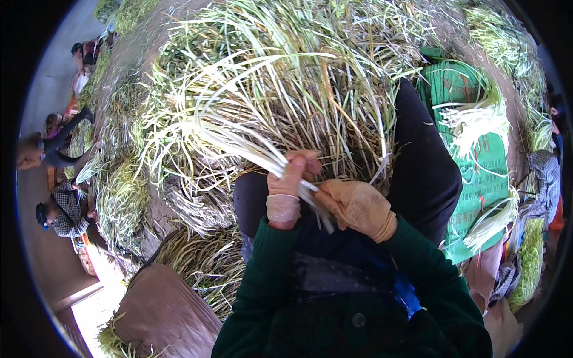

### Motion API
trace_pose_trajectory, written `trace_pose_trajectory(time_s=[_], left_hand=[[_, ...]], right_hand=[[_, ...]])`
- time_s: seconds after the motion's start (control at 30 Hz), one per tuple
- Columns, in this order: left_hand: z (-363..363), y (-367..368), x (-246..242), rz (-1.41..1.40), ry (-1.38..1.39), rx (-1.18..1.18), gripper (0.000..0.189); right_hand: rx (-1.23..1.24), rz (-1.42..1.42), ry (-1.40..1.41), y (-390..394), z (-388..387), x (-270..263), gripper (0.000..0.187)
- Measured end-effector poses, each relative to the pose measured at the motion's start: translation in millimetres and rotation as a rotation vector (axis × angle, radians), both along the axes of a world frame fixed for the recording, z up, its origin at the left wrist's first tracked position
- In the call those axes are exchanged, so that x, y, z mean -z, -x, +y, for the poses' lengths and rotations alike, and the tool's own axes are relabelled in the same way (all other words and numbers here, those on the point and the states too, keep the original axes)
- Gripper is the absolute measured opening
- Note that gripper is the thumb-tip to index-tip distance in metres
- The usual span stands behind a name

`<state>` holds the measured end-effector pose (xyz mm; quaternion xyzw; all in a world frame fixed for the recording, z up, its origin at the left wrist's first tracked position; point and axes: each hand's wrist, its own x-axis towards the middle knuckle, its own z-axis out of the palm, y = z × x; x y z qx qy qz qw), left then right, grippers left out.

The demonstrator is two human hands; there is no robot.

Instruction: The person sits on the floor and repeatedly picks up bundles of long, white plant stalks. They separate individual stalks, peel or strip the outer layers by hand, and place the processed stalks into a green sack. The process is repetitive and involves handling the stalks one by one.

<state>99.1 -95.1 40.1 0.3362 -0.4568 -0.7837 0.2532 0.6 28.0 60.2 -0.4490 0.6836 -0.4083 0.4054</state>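
My left hand (288, 188), in a pale rubber glove, is closed around a small bunch of pale stalks (250, 150) that look like blanched garlic chives. Their long yellow-green leaves fan out to the upper left. My right hand (360, 208), in a stained tan glove, is just right of it, its fingers pinched at the lower end of a white stalk. Blurred pale strands (323, 215) hang below, between both hands. In front of my knees lies a large heap of uncleaned stalks (304, 98), with dry brown leaves among the green ones.
Right of my knee lies a green woven sack (479, 179) bearing print, with white stalk bunches (481, 123) on it. A brown sack (165, 308) stands at lower left beside more stalks (208, 259). People sit at the left, one in a checked top (69, 210); another checked sleeve (544, 179) shows at right.
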Motion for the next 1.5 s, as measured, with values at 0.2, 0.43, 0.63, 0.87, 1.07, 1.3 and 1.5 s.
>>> trace_pose_trajectory(time_s=[0.2, 0.43, 0.63, 0.87, 1.07, 1.3, 1.5], left_hand=[[-33, -8, 5, 0.445, -0.333, 0.047, 0.029], [-111, -37, -82, 0.882, -0.488, -0.084, 0.036], [-120, -40, -96, 0.785, -0.254, 0.092, 0.041], [-10, 35, -13, 0.121, -0.168, 0.217, 0.03], [8, 45, 16, -0.282, -0.036, 0.211, 0.018], [14, 47, 23, -0.237, -0.095, 0.164, 0.018], [24, 46, 9, -0.209, -0.076, 0.064, 0.012]], right_hand=[[0.105, -0.121, -0.061, 17, 27, 9, 0.02], [0.159, -0.147, -0.071, 43, 51, 14, 0.02], [0.466, -0.202, 0.229, 44, 53, 20, 0.033], [0.549, -0.689, -0.03, 71, 39, 73, 0.021], [0.505, -0.626, -0.14, 45, 24, 38, 0.015], [0.551, -0.7, -0.103, 34, 22, 34, 0.01], [0.579, -0.413, -0.075, 35, 23, 27, 0.009]])
